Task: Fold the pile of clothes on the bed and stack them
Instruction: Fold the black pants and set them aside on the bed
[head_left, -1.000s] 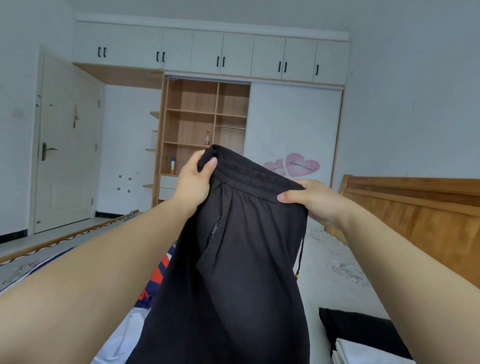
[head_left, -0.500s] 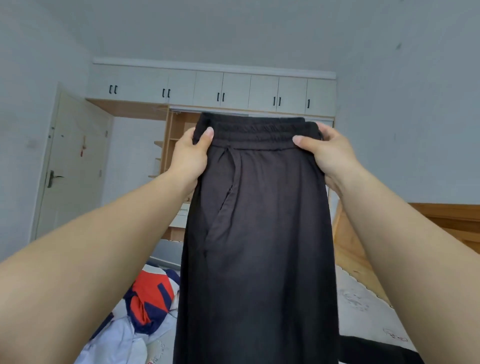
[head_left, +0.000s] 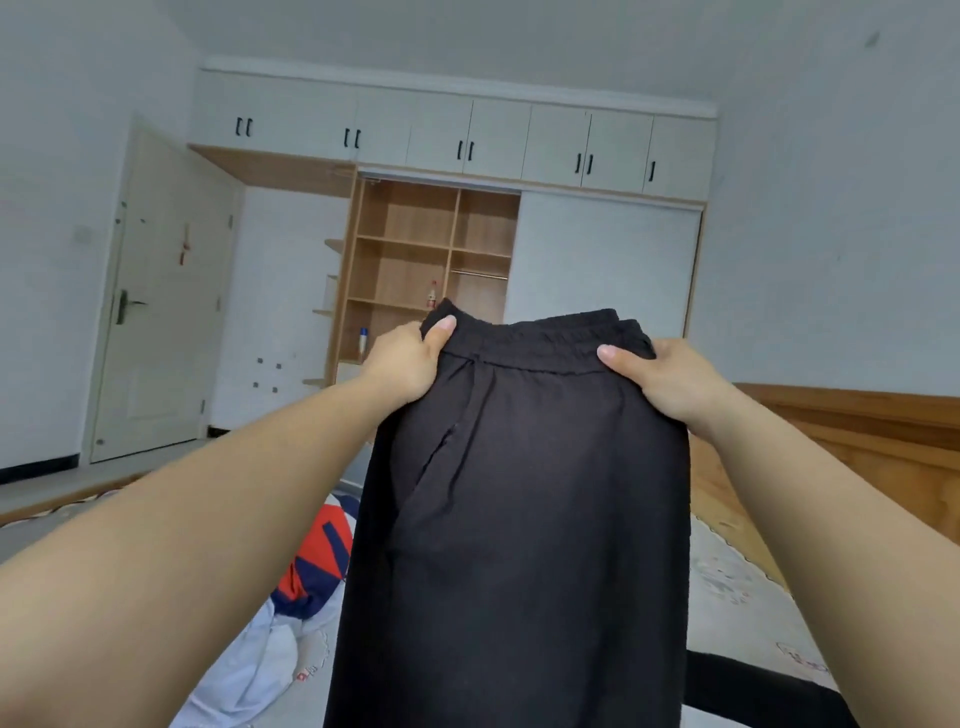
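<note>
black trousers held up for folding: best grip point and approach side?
Grip the black trousers at the two ends of the elastic waistband, one hand per side, coming in from the outer edges, as the left hand and right hand do now. The gathered band is thick and the legs hang straight below it.

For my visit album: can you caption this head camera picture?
Both hands, left hand and right hand, hold black trousers up by the waistband above a bed strewn with clothes.

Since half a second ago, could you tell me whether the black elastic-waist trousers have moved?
Yes. The black elastic-waist trousers have come down: their waistband, which reached the white upper cabinets, now sits below the open wooden shelves.
</note>
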